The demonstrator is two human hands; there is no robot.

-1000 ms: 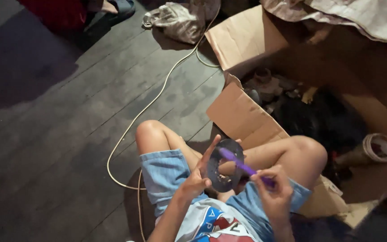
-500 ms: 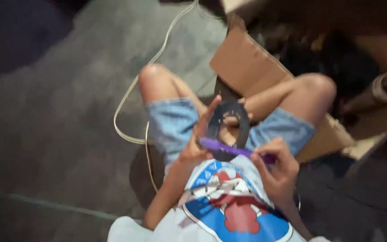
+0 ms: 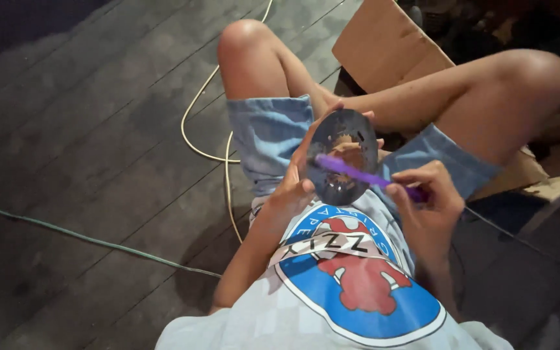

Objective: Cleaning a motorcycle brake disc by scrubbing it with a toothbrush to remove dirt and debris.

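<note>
- A thin green cable [image 3: 85,238] and a pale cream cord [image 3: 205,97] are lying across the dark wooden plank floor [image 3: 66,129] on the left, well apart from the hands.
- The left hand [image 3: 293,188] is gripping the dark round metal disc with a central opening [image 3: 343,157] by its left rim, fingers curled behind and thumb pressing on the front, holding it upright over the lap between the knees.
- The disc is looking stiff and fairly heavy for its size, probably rusty or grimy; the rim is the sound place to hold, since the face would likely be slippery and the inner edge sharp.
- A slim purple stick-like tool [image 3: 364,175] is crossing the disc's face, its tip touching near the left edge.
- The right hand [image 3: 426,207] is pinching the tool's far end, wrist bent inward; the tool is seeming light and rigid.
- A brown cardboard box flap [image 3: 390,45] is sitting behind the knees.
</note>
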